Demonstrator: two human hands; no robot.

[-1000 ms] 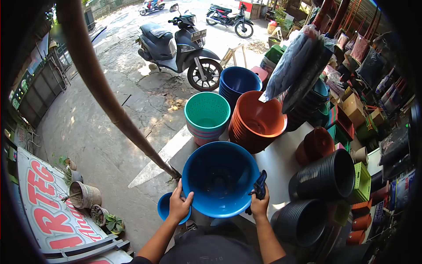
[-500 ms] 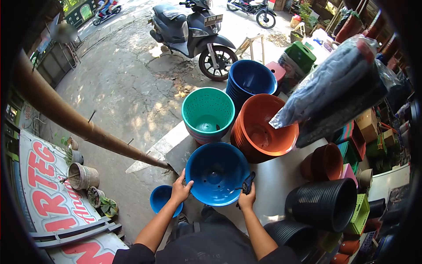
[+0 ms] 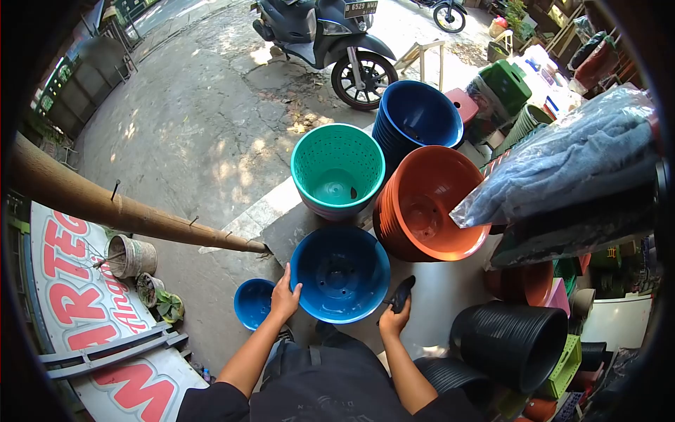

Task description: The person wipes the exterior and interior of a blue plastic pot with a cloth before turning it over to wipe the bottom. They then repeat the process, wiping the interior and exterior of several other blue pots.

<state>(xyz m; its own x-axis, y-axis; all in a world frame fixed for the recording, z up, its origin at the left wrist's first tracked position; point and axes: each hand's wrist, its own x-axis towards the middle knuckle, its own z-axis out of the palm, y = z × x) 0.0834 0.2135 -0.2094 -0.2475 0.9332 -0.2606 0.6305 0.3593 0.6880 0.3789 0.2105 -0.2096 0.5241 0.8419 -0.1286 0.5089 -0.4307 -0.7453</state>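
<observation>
Blue Pot at the Left Hand's Fingertips

The blue pot (image 3: 340, 274), round, wide-mouthed and glossy, with small dark spots on its bottom, stood in front of the person, near a stack of green perforated pots (image 3: 337, 165). The left hand (image 3: 285, 299) lay against its left side, thumb and fingers spread; whether they gripped the rim, one could not tell. The right hand (image 3: 395, 320), just beyond the opposite rim, had its fingers closed around a dark, limp-looking bundle (image 3: 402, 294). Smooth orange pots (image 3: 429, 204) were nested nearby; a bamboo pole (image 3: 140, 211) slanted at left.
</observation>
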